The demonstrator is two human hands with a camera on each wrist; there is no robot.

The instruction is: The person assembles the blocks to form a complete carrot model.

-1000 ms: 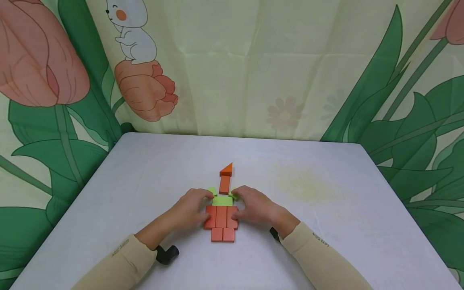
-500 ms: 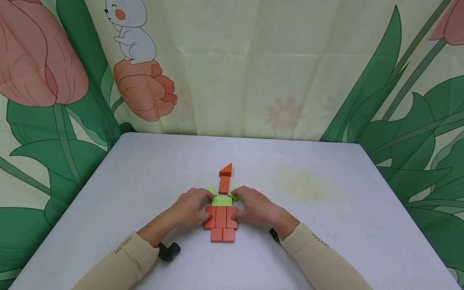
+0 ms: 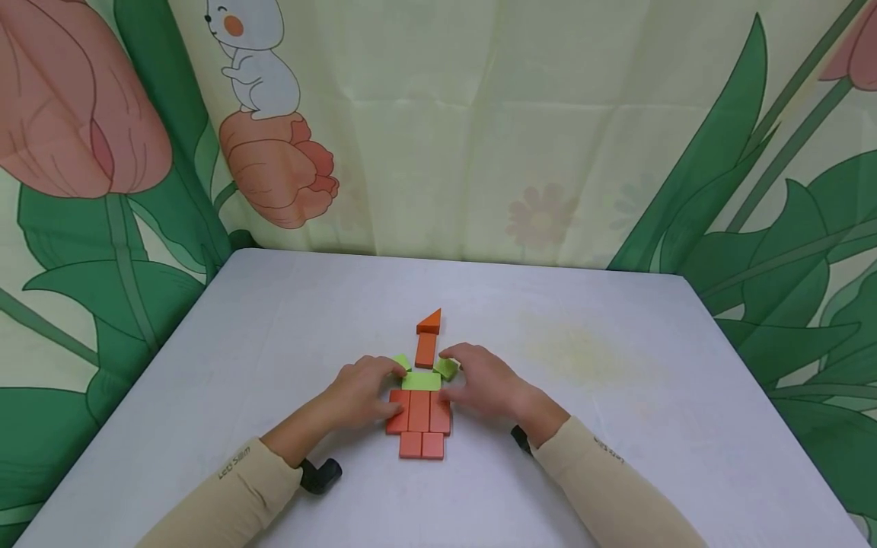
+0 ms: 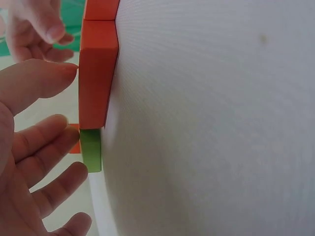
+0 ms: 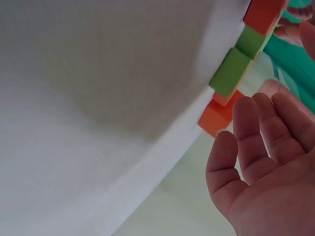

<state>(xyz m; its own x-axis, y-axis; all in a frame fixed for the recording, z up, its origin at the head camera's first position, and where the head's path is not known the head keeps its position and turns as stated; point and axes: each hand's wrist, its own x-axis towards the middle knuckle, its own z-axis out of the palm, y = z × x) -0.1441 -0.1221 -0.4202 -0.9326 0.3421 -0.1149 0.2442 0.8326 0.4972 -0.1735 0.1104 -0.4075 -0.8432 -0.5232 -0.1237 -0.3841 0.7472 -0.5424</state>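
A flat figure of wooden blocks lies mid-table in the head view. Upright red blocks (image 3: 419,411) stand side by side above two small red blocks (image 3: 411,444). Across their top lies a green block (image 3: 421,381), flanked by a left green block (image 3: 402,361) and a tilted right green block (image 3: 447,370). Beyond are an orange-red block (image 3: 425,350) and an orange triangle (image 3: 429,323). My left hand (image 3: 358,392) has its thumb at the left red block and fingertips by the left green block. My right hand (image 3: 488,387) hovers beside the right green block, fingers loosely spread.
A white cloth covers the table (image 3: 582,472), with a faint yellowish stain (image 3: 575,354) right of the blocks. Behind it hangs a printed curtain (image 3: 438,152) with tulips and a white animal. A black wrist camera (image 3: 320,476) sits under the left wrist.
My right fingers have come away from the right green block, which now shows more fully. The left hand and the other blocks hold their places; the view shifts slightly.
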